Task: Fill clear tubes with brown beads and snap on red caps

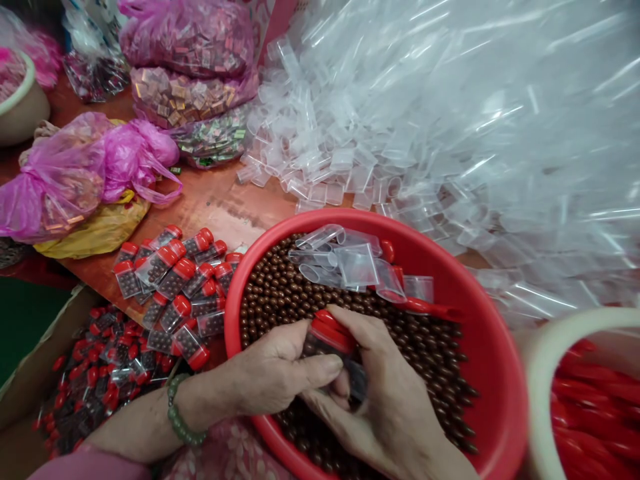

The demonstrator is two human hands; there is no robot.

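Over the red basin (pixel 510 400) full of small brown candy balls (pixel 280 287), my two hands come together. My left hand (pixel 270 370), with a green bead bracelet (pixel 176 413) on its wrist, is closed around a small clear container with a red cap (pixel 331 331). Against the cap press the fingers of my right hand (pixel 383 390), which is closed too. A dark, clear piece (pixel 357 380) shows in the right palm; whether it belongs to the same container I cannot tell. Several clear empty sleeves (pixel 350 260) and a red scoop (pixel 425 307) lie on the balls at the basin's far side.
Filled red-capped containers (pixel 175 280) are piled left of the basin, above a cardboard box (pixel 47 347) holding many more. Clear sleeves (pixel 320 160) heap up behind, spilling from a large plastic bag (pixel 450 87). A cream tub (pixel 537 373) with red pieces stands right. Pink bags (pixel 65 173) sit far left.
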